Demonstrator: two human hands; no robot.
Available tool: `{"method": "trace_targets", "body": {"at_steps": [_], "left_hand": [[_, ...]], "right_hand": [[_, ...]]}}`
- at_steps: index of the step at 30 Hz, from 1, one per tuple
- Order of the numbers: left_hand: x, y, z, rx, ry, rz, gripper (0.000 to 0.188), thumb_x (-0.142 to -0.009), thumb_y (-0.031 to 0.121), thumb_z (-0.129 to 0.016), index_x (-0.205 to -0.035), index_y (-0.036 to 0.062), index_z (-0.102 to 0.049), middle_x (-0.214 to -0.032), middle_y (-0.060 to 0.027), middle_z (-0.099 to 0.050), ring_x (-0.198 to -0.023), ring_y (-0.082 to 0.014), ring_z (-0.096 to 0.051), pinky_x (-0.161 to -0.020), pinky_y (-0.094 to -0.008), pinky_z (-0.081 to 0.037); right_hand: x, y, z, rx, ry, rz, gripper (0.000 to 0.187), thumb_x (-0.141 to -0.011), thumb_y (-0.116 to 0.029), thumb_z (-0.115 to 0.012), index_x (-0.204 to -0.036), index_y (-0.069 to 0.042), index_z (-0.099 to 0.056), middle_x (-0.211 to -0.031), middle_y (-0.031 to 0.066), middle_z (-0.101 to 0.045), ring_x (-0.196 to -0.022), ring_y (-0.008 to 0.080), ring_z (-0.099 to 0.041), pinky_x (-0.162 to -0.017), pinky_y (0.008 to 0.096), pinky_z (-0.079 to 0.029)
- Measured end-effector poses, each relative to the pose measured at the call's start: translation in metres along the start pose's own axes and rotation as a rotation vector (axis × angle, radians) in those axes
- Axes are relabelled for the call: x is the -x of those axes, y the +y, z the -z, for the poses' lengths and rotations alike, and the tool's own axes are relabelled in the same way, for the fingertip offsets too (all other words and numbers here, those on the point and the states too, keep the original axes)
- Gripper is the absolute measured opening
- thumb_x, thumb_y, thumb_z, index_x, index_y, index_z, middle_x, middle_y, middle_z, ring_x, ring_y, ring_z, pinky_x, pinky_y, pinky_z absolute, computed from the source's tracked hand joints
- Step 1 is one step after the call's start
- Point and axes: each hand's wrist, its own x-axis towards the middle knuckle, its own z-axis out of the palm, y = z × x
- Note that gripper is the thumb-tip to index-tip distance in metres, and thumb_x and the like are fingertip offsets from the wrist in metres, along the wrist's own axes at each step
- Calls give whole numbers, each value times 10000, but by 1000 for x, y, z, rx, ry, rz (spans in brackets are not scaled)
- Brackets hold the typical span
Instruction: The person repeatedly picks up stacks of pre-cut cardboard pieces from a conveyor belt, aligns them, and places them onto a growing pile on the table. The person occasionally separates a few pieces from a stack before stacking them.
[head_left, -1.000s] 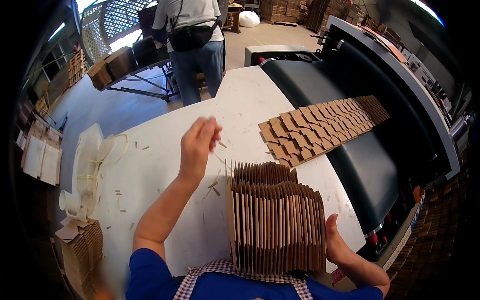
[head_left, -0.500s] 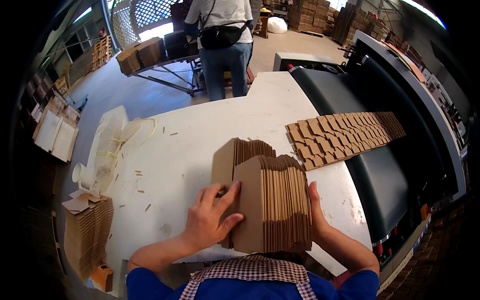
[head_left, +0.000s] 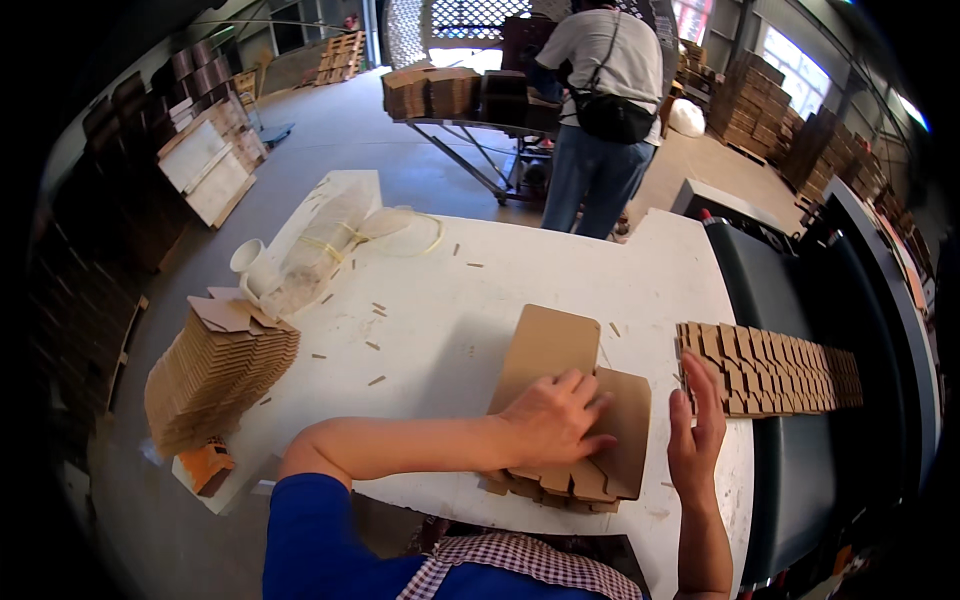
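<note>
A stack of flat brown cardboard blanks [head_left: 550, 338] now lies on the white table [head_left: 440, 300] in front of me, broad faces up, its layered edges showing towards me. My left hand [head_left: 553, 420] rests on top of it, fingers bent and apart, thumb stretched out. Right of the stack, my right hand [head_left: 697, 425] is raised with its fingers apart and nothing in it. Just beyond that hand is an overlapping row of cardboard blanks [head_left: 775, 372], reaching from the table edge onto a dark conveyor belt [head_left: 800, 490].
A tall cardboard stack [head_left: 225, 365] stands at the table's left edge, beside an orange tool or box [head_left: 205, 467]. Behind it lie a white cup [head_left: 254, 263] and clear plastic wrap [head_left: 325, 245]. Cardboard scraps dot the table. A person [head_left: 610, 110] works beyond it.
The cardboard stack has gone from standing on edge between my hands to lying flat. My left hand moved onto its top; my right hand came away from its side. The view swung left.
</note>
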Motion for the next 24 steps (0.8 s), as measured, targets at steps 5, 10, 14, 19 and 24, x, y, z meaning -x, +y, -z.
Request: {"method": "trace_targets", "body": {"at_steps": [5,10,14,19,24], "left_hand": [[-4,2,-6,193,-184,-3,612,-938,506,-557,-1213,-39,-598,-1234,-247,-590,-1195,-400,-500,-1036,-494,-386],[4,-3,-20,442,-323,21,638,-956,536,-534,-1215,-45,-583,-1290,-286,-532,-1251,-423,-457,-1078,-510,-361],[18,1,-31,518,-148,68,529,-898,414,-654,-1246,26,-564,-1372,-225,-490,-1333,-422,-380,-1126,-588,-265],[19,-1,-30,486,-49,73,495,-912,426,-641,-1222,46,-574,-1331,-204,-518,-1273,-380,-427,-1078,-546,-329],[22,-7,-33,379,-84,5,646,-913,448,-605,-1353,-14,-501,-1434,-271,-414,-1400,-460,-311,-1179,-576,-234]], "right_hand": [[-44,-12,-75,-293,-585,101,346,-903,-219,-670,-1180,-11,-669,-1273,179,-640,-1224,368,-579,-1047,437,-448],[-41,6,-91,-318,-555,196,359,-858,-257,-686,-1115,-7,-701,-1236,164,-671,-1242,361,-580,-1079,490,-409],[-34,12,-95,-335,-543,234,439,-866,-372,-611,-1082,-7,-724,-1164,164,-704,-1212,363,-611,-1085,512,-400],[-29,11,-101,-318,-534,254,412,-860,-337,-640,-1089,-3,-715,-1161,155,-699,-1197,362,-616,-1062,503,-424],[-26,5,-87,-360,-318,175,267,-888,-144,-627,-1083,24,-693,-1183,180,-676,-1152,335,-633,-976,406,-495]]}}
